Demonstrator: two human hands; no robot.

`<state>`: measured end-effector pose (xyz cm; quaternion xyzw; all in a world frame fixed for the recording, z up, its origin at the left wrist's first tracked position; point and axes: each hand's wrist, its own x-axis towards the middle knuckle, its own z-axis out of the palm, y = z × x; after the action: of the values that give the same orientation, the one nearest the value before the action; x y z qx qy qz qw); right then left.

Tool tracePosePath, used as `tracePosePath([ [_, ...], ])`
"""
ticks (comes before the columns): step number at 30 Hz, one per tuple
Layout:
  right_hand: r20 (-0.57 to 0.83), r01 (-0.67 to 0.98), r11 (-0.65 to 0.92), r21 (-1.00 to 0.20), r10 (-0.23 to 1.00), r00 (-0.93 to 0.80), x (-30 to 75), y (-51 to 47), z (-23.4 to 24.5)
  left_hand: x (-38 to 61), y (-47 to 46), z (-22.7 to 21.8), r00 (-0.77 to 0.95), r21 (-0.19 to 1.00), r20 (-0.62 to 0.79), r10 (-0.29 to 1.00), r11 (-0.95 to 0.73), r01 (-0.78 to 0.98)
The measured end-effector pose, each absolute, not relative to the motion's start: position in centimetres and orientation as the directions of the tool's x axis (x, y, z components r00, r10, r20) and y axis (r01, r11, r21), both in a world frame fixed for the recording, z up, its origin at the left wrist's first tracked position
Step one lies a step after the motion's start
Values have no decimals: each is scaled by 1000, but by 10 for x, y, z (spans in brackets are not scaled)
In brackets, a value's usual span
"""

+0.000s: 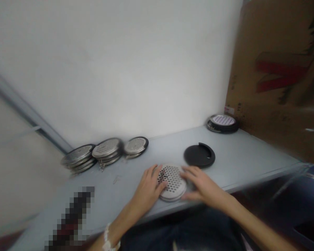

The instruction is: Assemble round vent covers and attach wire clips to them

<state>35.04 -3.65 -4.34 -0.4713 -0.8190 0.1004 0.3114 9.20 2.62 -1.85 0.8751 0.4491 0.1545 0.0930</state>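
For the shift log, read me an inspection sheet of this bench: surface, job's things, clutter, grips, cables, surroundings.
Surface: pale grey bench top along a white wall.
Job's things: perforated metal disc between both hands; black round notched cover; three stacks of perforated discs at left; black-rimmed disc stack in the far corner.
Clutter: small wire clip; pixelated object near the front edge.
Grips: left hand and right hand both on the disc.
Cables: nothing seen.
Surroundings: printed cardboard sheet at right.

White beaded bracelet (108, 238) behind left hand (146, 190); forearms (240, 216) bare; dark trousers (178, 230).
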Motion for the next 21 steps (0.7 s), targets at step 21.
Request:
tracePosePath([
  [21,371,680,104,-726,891,261,427,12,-41,103,-7,-36,590,432,118,799,-576,694],
])
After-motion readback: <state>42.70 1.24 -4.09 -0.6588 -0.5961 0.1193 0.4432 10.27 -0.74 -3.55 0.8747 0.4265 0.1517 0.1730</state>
